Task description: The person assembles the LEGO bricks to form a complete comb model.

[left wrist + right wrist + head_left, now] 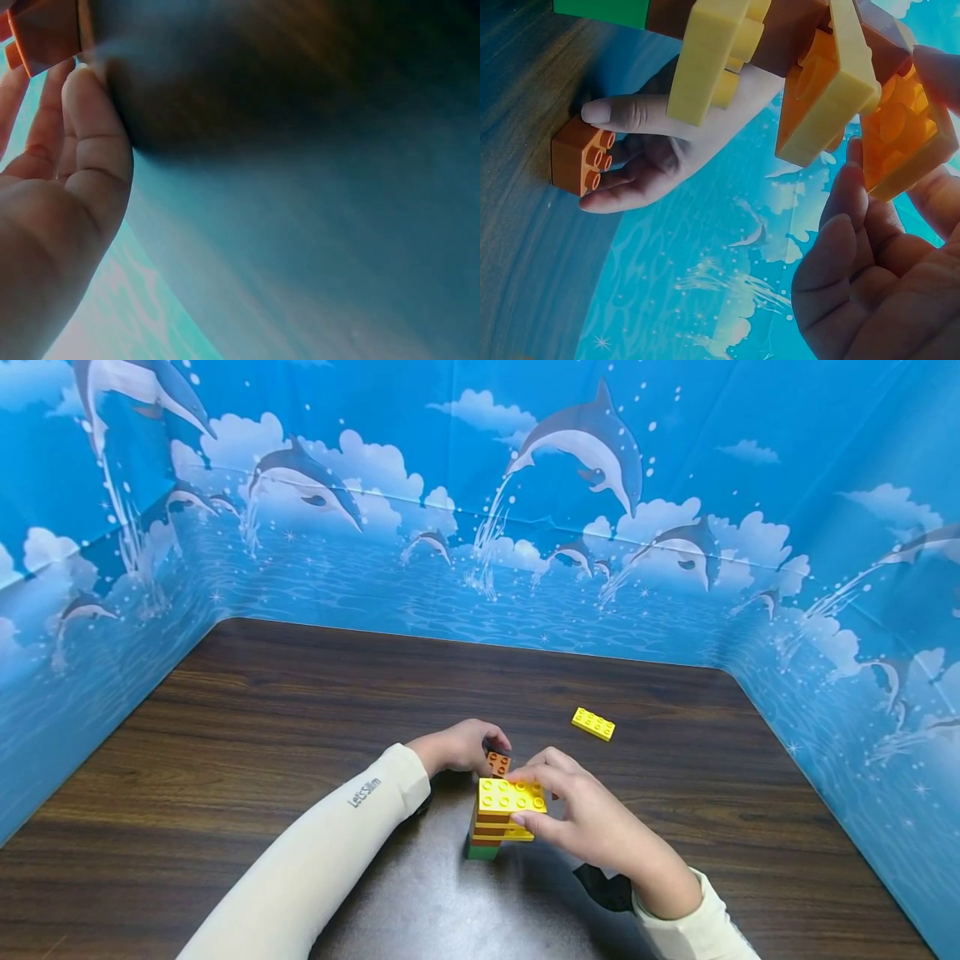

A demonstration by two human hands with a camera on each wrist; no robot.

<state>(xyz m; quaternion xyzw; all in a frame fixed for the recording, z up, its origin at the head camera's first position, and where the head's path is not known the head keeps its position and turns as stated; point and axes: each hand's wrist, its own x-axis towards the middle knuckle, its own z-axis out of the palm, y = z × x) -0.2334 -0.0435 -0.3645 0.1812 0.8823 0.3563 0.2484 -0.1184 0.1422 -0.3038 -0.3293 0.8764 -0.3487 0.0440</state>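
Note:
A tower of toy building bricks [489,830] stands on the table. It has a green brick [604,10] at its foot, with brown bricks and yellow plates alternating above. My right hand [581,802] pinches the topmost yellow plate [501,793] between thumb and fingers. In the right wrist view this plate [915,139] juts out past the brown brick beneath it. Just behind the tower, my left hand [461,747] grips a small brown brick [498,763] with four studs. Seen from the right wrist, that brick [571,163] sits between thumb and fingers, low at the tabletop.
A loose yellow plate [593,724] with two rows of studs lies on the dark wood table [337,685], beyond my right hand. A blue curtain [420,577] printed with dolphins rises around the back and sides of the table.

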